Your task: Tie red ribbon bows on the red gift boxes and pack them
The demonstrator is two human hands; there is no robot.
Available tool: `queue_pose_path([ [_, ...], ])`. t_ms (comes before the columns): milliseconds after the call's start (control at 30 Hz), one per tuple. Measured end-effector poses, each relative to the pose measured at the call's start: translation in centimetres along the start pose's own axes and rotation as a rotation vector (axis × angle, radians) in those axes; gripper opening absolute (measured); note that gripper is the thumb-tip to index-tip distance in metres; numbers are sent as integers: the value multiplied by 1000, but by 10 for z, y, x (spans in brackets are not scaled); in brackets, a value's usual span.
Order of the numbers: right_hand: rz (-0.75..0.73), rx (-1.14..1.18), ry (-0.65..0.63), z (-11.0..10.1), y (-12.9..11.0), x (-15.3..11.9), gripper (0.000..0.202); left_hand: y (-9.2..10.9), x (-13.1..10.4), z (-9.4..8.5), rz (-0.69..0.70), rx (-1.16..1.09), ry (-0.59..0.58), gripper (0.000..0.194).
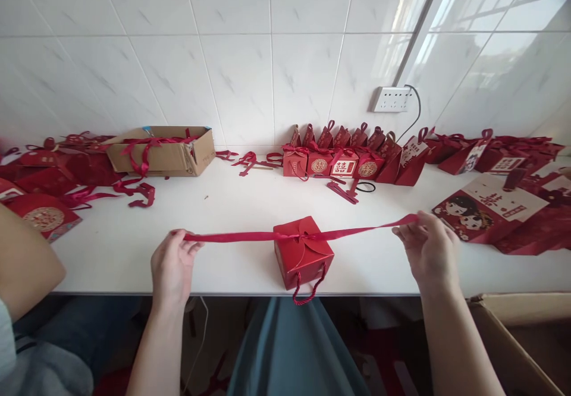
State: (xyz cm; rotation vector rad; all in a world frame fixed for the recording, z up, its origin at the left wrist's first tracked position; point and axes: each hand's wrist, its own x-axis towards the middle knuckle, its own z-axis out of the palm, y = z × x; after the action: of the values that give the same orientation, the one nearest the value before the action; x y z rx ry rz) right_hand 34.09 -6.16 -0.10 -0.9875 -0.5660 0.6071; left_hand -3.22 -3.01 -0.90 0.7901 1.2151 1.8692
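A small red gift box [304, 253] rests near the table's front edge, its petal-shaped top folded shut. Over it a red ribbon [241, 237] is stretched out to both sides, crossing at a small knot in the middle of the top. My left hand [175, 265] pinches the ribbon's left end; my right hand [429, 250] pinches its right end, slightly higher. Neither hand touches the box. A twisted red cord handle [309, 292] hangs from the front of the box over the table edge.
On the white table [223, 206], a cardboard box [172, 155] of ribbons stands back left. Finished red boxes [343, 163] line the back; more boxes [491, 209] lie right. Another person's arm [29, 259] is at the left. An open carton [513, 348] stands below right.
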Motion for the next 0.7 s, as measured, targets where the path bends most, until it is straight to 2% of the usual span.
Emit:
queue_pose_path([
  [67,-193,-4,123,4,-5,-5,18,-2,-2,5,214,124,126,13],
  [100,-312,-49,159,7,-8,-10,15,-2,-6,10,333,208,135,13],
  [133,-419,-137,134,13,-11,-16,12,-2,-12,18,446,305,86,12],
  [167,-505,-259,44,20,-12,-23,10,-2,-20,28,540,406,-12,10],
  [200,-554,-409,-127,28,-13,-30,9,-2,-30,39,601,518,-188,8],
  [267,-587,-671,-560,46,-13,-43,10,-4,-49,62,712,697,-531,9],
  [333,-578,-829,-860,62,-9,-51,11,-8,-63,80,710,836,-688,6],
  [400,-532,-931,-1006,73,-6,-54,15,-13,-69,90,669,901,-762,5],
  [500,-461,-1032,-1097,80,-6,-51,20,-17,-67,91,626,931,-825,6],
  [700,-408,-1098,-1144,82,-12,-43,23,-13,-62,90,591,968,-872,8],
])
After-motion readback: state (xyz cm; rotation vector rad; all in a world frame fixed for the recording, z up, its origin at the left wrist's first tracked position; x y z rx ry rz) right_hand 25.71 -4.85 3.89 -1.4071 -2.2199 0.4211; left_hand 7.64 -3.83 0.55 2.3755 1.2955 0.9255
